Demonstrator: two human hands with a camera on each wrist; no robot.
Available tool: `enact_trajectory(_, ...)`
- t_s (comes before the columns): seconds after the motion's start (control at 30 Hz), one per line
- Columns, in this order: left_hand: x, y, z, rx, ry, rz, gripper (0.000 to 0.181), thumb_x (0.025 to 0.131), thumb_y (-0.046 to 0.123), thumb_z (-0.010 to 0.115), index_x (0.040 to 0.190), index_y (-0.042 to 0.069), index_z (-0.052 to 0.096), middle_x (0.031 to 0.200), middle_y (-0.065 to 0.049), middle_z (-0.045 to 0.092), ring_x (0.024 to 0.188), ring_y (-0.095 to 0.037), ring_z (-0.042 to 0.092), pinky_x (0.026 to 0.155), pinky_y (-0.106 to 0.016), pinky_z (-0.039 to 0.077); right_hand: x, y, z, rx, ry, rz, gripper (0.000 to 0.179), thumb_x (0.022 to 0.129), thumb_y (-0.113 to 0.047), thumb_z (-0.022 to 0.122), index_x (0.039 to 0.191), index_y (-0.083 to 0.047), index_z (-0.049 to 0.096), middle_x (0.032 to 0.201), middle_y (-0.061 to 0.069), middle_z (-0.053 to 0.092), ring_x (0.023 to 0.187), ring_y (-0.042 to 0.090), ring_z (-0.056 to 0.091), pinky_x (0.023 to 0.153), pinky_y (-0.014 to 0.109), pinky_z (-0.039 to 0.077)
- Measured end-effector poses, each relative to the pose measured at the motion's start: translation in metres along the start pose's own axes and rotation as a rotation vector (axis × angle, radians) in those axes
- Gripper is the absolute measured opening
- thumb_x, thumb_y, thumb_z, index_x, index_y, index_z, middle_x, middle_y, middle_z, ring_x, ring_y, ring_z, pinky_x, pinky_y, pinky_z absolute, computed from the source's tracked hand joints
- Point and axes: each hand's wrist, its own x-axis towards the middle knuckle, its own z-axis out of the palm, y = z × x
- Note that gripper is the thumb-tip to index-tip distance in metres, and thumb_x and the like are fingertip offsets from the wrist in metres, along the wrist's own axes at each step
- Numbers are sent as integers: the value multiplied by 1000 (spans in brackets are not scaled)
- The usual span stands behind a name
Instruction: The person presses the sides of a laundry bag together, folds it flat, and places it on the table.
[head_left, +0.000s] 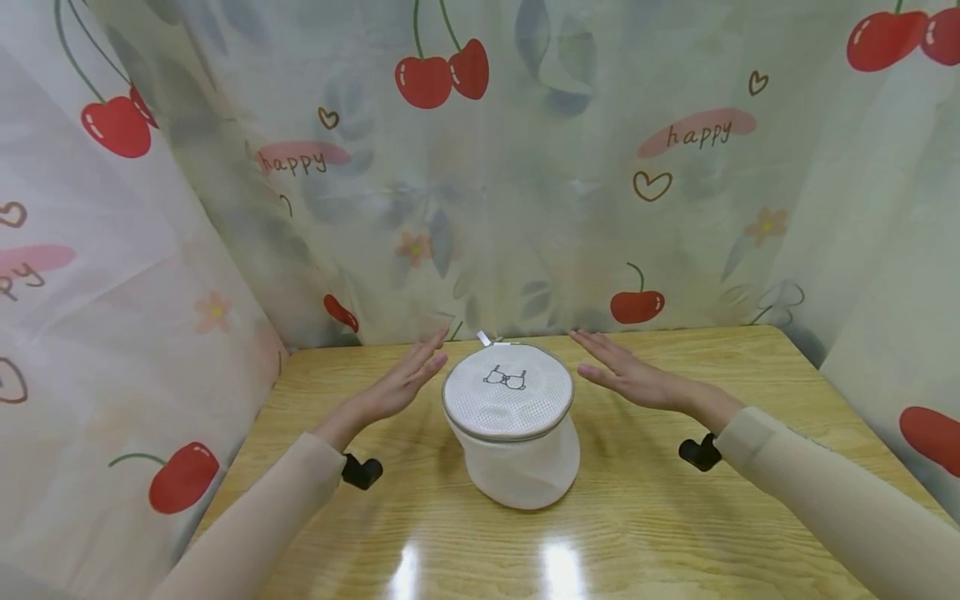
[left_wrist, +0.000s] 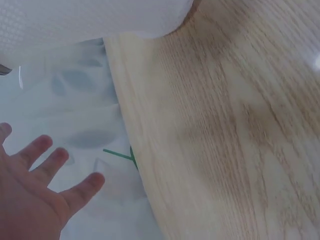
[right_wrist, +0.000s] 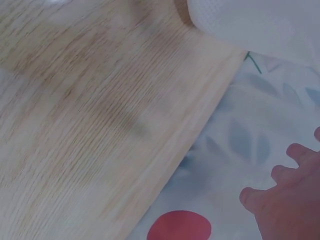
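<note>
A white mesh laundry bag [head_left: 517, 462] stands upright on the wooden table, its round top zipped around a grey edge. A small drawing of a bear-like outline marks the lid, and a white tag sticks up at the back. To its left my left hand [head_left: 401, 385] is held with fingers extended, apart from the bag. My right hand [head_left: 637, 377] mirrors it on the other side, also straight-fingered and touching nothing. In the left wrist view the left hand [left_wrist: 35, 195] has spread fingers; the right wrist view shows the right hand [right_wrist: 290, 195] likewise, the bag above each.
The wooden table [head_left: 360, 533] carries the bag near its middle. Curtains [head_left: 510, 208] printed with cherries, hearts and "happy" hang behind the table and along both sides. Black wrist cameras sit under both sleeves.
</note>
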Motion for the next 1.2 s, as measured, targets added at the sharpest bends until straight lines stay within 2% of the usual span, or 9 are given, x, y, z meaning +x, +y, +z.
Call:
enact_trajectory(0.17,-3,2,4,-77,-32,-11,65,114,48,27,169,22,5,172,-18,16,157,-38,18,121,-67,19,-4,-2,1,78,-26,-12,66,113,-42,39,169,-26,9,175,12,1,159,43,-4,117,77,6)
enact_trajectory(0.33,-9,2,7,-153,-60,-27,63,114,47,23,170,23,4,170,-22,16,151,-45,30,113,-70,33,-7,-3,4,156,-54,-7,66,113,-43,38,169,-29,8,175,4,1,159,39,1,118,75,10)
enact_trajectory(0.4,-10,2,7,-170,-66,-20,62,115,46,21,170,24,3,168,-25,19,149,-47,33,112,-69,35,-8,-4,6,178,-61,-15,66,113,-42,39,169,-27,8,176,2,1,159,38,3,118,75,11)
enact_trajectory(0.53,-14,6,8,-183,-68,-23,60,115,45,22,169,29,4,168,-21,25,148,-44,36,112,-67,37,-8,-6,8,196,-60,-32,65,113,-41,39,169,-26,9,175,4,8,159,39,7,118,75,14)
enact_trajectory(0.63,-15,8,10,-187,-79,-26,60,115,45,24,169,28,5,168,-19,27,150,-42,34,112,-64,39,-9,-8,9,202,-63,-45,64,114,-40,38,169,-27,9,174,6,12,159,38,7,118,74,14)
enact_trajectory(0.77,-16,8,11,-199,-99,-21,62,115,45,24,170,24,4,170,-17,23,153,-40,29,112,-62,41,-11,-10,10,215,-65,-53,63,114,-40,38,169,-30,9,174,5,15,159,38,10,119,72,14)
enact_trajectory(1.0,-19,9,10,-230,-103,-17,61,115,46,23,169,27,3,169,-19,25,141,-38,46,108,-61,46,-12,-13,10,272,-69,-56,63,114,-38,41,168,-38,10,169,14,25,155,42,24,116,72,26)
enact_trajectory(1.2,-22,10,9,-268,-109,-38,62,114,47,27,169,31,4,164,-19,30,134,-35,51,105,-59,49,-12,-18,12,319,-83,-74,65,113,-35,44,168,-35,10,165,17,29,151,43,31,115,67,32)
